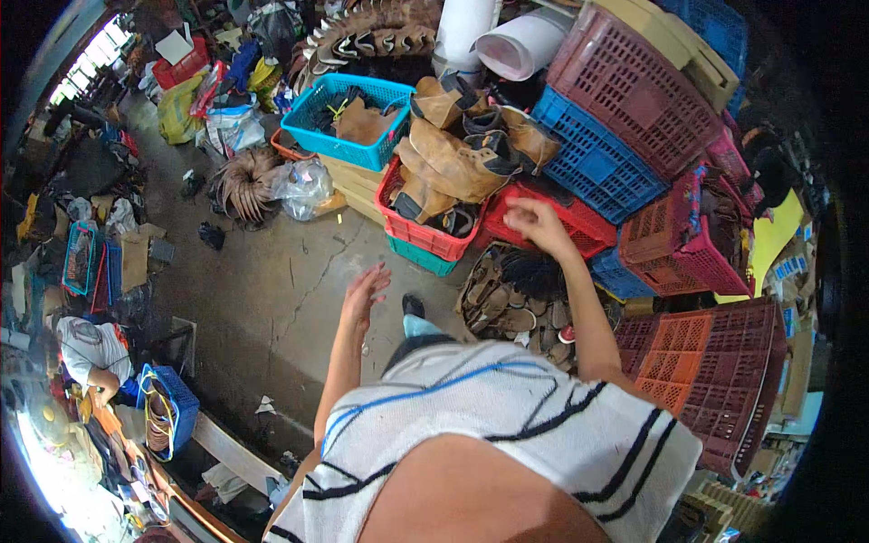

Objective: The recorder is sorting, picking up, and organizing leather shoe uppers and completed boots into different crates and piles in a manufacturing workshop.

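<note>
My left hand [364, 291] is raised over the concrete floor, fingers loosely stretched and nothing in it. Farther right, my right hand [539, 223] reaches out with its fingers apart, also holding nothing. It is in front of a red plastic crate [587, 223]; whether it touches the crate I cannot tell. Just left of that hand, tan leather boot pieces [457, 154] with black parts are heaped in a red basket [424, 233]. This basket rests on a green one [422, 256]. Below my right hand lies a pile of shoes and soles [507, 303].
A turquoise basket [317, 138] with brown and black pieces stands on flat boxes. Stacked crates [615, 100] rise at right, and more crates [697, 362] stand beside my right arm. Another person [90, 353] works at far left near a blue basket [184, 398]. Bags litter the back.
</note>
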Demonstrator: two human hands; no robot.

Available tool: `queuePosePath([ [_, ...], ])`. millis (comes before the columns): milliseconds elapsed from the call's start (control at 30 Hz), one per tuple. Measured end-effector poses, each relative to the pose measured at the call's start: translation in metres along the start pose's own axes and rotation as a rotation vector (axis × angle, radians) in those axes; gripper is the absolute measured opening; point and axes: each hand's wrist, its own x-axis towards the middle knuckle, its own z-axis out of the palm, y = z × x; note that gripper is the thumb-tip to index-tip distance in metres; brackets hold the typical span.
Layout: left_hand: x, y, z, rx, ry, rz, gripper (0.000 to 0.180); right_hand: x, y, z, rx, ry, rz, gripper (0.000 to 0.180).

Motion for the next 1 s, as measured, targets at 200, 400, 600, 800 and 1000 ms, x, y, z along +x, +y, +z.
queuePosePath([
  [200, 0.109, 0.105, -0.038, 0.065, 0.029, -0.012, 0.048, 0.224, 0.051, 0.015, 0.144, 0.276, 0.03, 0.059],
  [400, 0.219, 0.164, -0.074, 0.04, 0.02, 0.017, 0.048, 0.398, 0.05, 0.024, -0.525, 0.426, -0.032, 0.064],
  [600, 0.335, 0.2, -0.074, 0.053, -0.211, -0.152, 0.046, 0.455, 0.072, 0.046, -0.13, 0.204, 0.547, 0.061],
  [800, 0.447, 0.244, -0.047, 0.203, -0.562, -0.349, 0.057, 0.44, 0.055, 0.016, -0.062, 0.38, 0.443, 0.032],
  [1000, 0.523, 0.238, 0.016, 0.235, -0.643, -0.545, 0.079, 0.402, 0.0, 0.01, 0.05, 0.613, 0.429, 0.03],
])
